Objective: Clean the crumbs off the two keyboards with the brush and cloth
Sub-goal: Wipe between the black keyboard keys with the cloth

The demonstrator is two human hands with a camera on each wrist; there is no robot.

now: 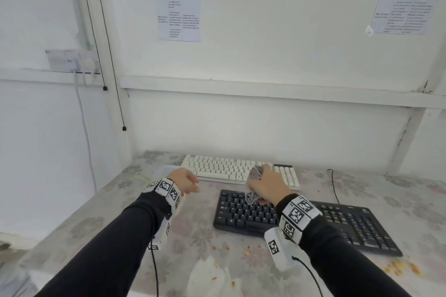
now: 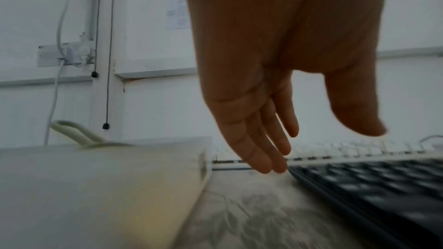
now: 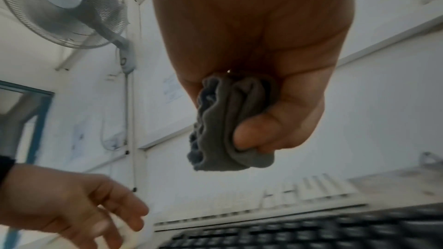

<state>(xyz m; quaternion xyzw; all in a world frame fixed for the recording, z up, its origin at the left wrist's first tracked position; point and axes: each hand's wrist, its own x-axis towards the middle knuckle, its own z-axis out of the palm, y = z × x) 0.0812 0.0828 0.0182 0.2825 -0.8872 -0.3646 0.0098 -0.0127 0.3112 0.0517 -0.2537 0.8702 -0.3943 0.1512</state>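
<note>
The right hand [image 1: 266,184] has its fingers curled tight round a bunched grey cloth [image 3: 223,126], held above the upper left keys of the black keyboard [image 1: 243,214], with the white keyboard [image 1: 217,169] just beyond its knuckles; whether the cloth touches the keys cannot be told, though in the right wrist view it hangs clear of them. The left hand [image 1: 185,182] hovers empty, fingers straight and loosely spread, off to the left of the cloth hand over the flowered table cover [image 1: 193,236]; beside it, on its outer side, lies a pale, blurred object [image 2: 95,177] that cannot be identified. No brush can be made out in any view. Orange crumbs [image 1: 400,267] lie scattered on the cover nearer the body than both hands, along the front edge of the black keyboard; any crumbs between the keys are too small to see. As a judgement, the wiping stage is in hand or about to begin on the black keyboard; the white one may remain, and the loose crumbs on the cover are not yet cleared.
</note>
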